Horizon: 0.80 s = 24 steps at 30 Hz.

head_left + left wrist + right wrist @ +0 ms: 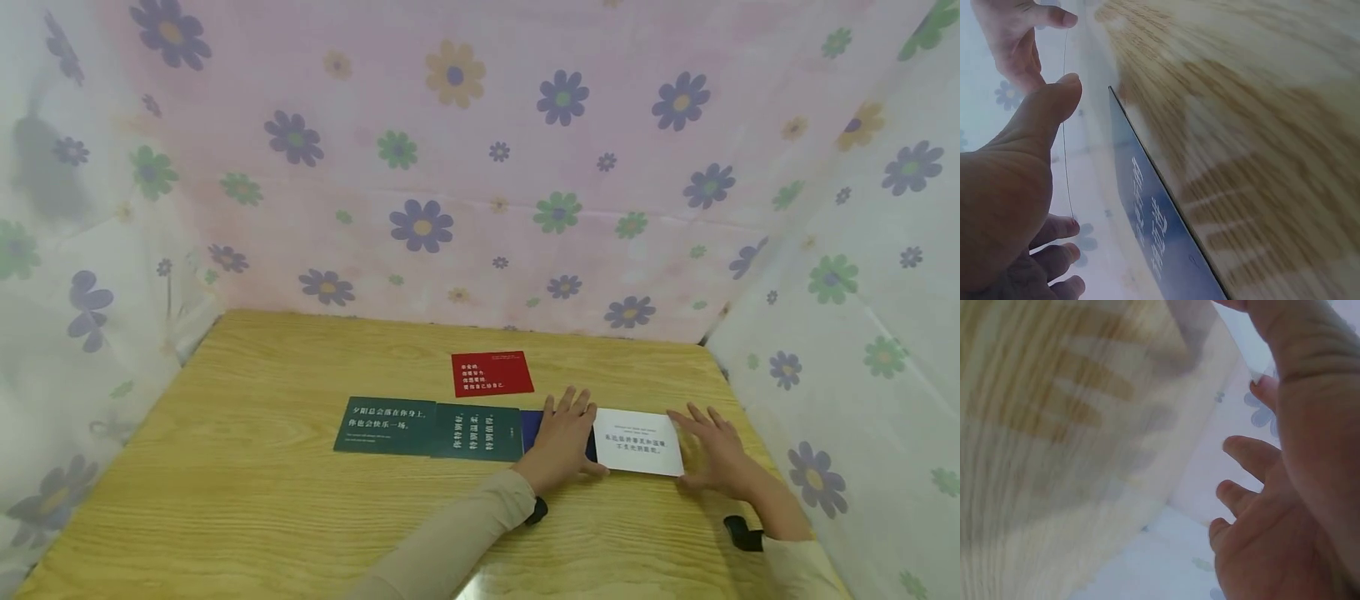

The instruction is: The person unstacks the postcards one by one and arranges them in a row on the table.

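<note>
With the white card point(637, 442) as the dial's centre, the left hand point(561, 442) pinches its end at nine o'clock between thumb and fingers — the palm covering much of the dark blue card point(531, 427) — while the right hand point(718, 458) grips the end at three o'clock, thumb at the near corner, a fingertip at the far one. Farther out toward nine o'clock two dark green cards point(476, 433) lie touching on the wooden table point(225, 500), and the red card point(491, 373) sits at ten o'clock.
</note>
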Available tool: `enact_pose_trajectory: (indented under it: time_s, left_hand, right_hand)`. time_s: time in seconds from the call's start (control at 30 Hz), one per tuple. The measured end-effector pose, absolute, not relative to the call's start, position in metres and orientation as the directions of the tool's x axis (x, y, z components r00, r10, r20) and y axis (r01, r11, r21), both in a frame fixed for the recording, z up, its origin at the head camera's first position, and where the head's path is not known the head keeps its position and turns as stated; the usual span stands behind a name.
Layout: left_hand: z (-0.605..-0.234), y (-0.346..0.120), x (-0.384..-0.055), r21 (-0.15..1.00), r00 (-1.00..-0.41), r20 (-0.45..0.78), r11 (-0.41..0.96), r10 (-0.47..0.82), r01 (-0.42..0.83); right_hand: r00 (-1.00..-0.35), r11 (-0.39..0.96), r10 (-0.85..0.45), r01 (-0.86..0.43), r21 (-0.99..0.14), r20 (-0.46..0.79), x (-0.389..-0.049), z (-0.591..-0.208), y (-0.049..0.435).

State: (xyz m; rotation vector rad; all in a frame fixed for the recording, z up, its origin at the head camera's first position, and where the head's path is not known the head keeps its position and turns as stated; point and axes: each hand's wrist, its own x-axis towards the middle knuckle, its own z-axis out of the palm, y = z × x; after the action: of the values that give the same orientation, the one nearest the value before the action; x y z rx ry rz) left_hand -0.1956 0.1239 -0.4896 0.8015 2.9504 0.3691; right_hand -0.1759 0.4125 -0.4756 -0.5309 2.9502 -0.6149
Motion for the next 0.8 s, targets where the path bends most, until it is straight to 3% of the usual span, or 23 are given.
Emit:
enact_pose_trajectory:
  time_s: [0.63, 0.8]
  left_hand:
    - [-0.492, 0.149, -0.206, 0.144, -0.859, -0.074, 0.857, 0.507, 0.494]
    - [-0.494, 0.156, -0.208, 0.119, -0.863, -0.081, 0.865, 0.498, 0.488]
  right_hand:
    - [-0.928, 0.843, -0.362, -0.286, -0.455, -0.088, -0.179, -0.469, 0.43]
    - [-0.918, 0.849, -0.385, -0.312, -0.426, -0.093, -0.185, -0.467, 0.435]
